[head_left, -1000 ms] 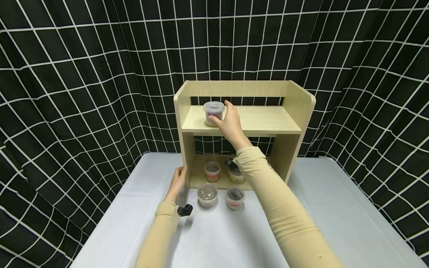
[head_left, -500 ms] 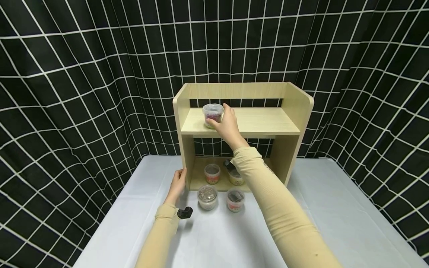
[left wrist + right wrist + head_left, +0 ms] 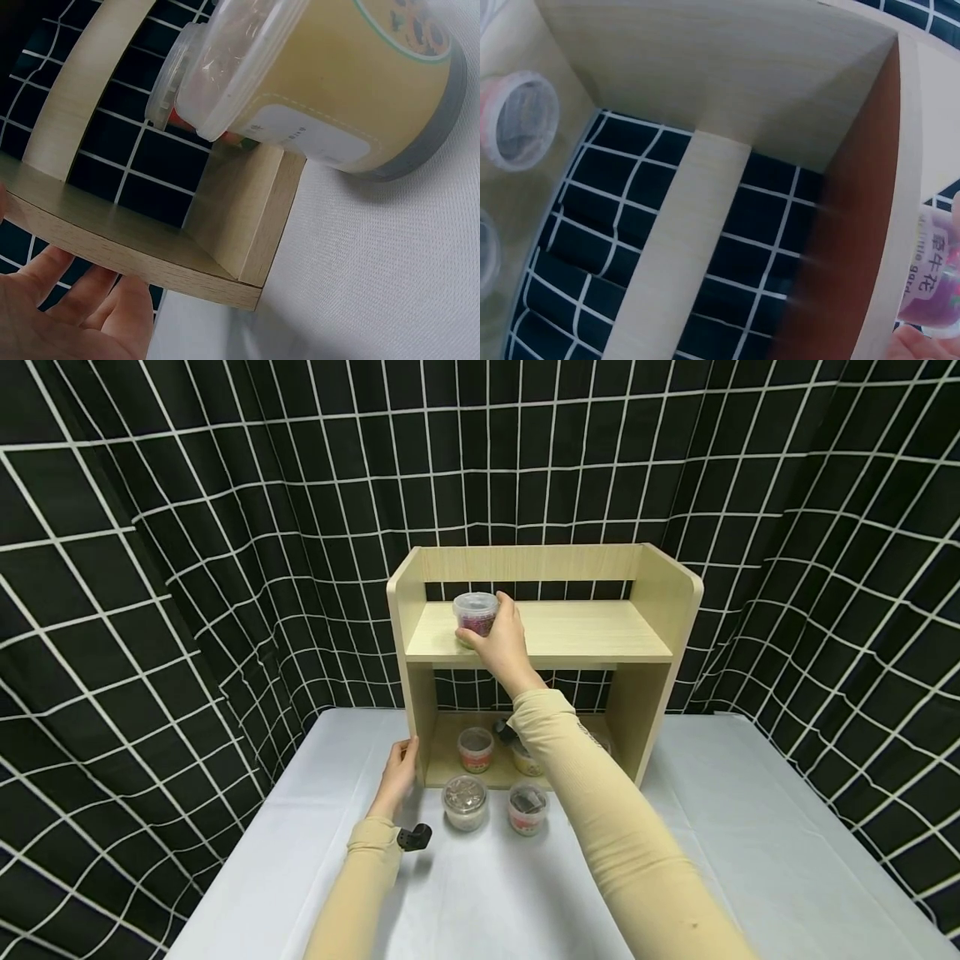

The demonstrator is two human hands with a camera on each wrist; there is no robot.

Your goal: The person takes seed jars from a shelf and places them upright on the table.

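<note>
On the upper board of the wooden shelf (image 3: 585, 627), near its left end, stands a small clear plastic tub (image 3: 476, 610) with purple contents. My right hand (image 3: 501, 642) holds this tub from its right side, thumb in front and fingers behind. The right wrist view catches its printed label (image 3: 928, 262) at the right edge. My left hand (image 3: 396, 775) grips the front edge of the shelf's left side panel, low down. In the left wrist view its fingers (image 3: 124, 315) lie against the outer face of that panel (image 3: 150, 262).
A red-banded tub (image 3: 476, 750) and a yellow one (image 3: 527, 762) stand on the lower board, the latter partly behind my right sleeve. Two more tubs, one grey-topped (image 3: 464, 802) and one red-banded (image 3: 527, 810), stand on the white table (image 3: 465, 902) before the shelf.
The head view tilted slightly at first. My right hand and forearm have shifted a little left around the tub, which stays in about the same place. My left hand keeps still.
</note>
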